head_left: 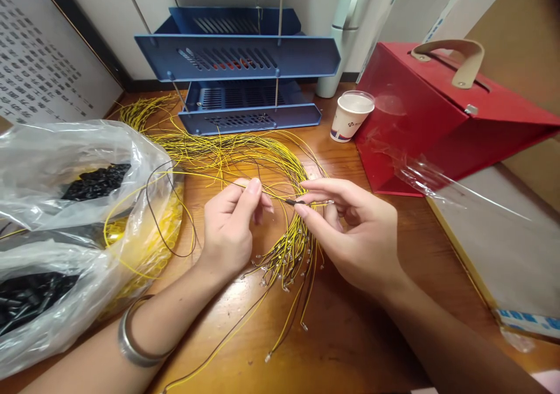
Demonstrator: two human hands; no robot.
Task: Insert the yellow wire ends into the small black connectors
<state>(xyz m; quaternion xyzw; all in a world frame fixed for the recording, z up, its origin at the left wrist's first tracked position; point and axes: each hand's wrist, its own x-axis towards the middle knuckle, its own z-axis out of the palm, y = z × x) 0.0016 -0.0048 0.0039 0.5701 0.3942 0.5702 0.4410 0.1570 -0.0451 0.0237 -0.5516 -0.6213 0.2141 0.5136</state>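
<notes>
Clear plastic bags [131, 143] slumped at the left edge of the wooden tabletop [350, 347], with small black tubular pieces [105, 178] heaped inside. Over their near side looped a slack, thin yellow-and-black wire pair [192, 175], and it probably paid to lift that slack off the crinkled plastic, since a snag there could have tugged your work askew.

Next came your left hand [231, 222], its grip narrow, thumb and forefinger pinched on the pair. A light, steady hold seemed right, close enough to the other hand that the strand ran straight without being pulled taut.

Between your hands and below them fanned the loose ends of a long bundle of yellow and black wires [245, 143], tipped with small clear beads. They crowded close beneath your fingers, so nudging them aside would likely have spared you a tangle.

At your right fingertips sat a slim black sleeve-like piece [292, 202] on the pair, where your right hand [354, 231] had a narrow grip, thumb and forefinger closed on it. Pale, thin leads ran beyond it toward your palm; they looked easily bent, so pressing along the strand rather than across it seemed wiser.

Farther right stood a white paper cup [351, 117], best left well apart from your elbow's sweep.
</notes>
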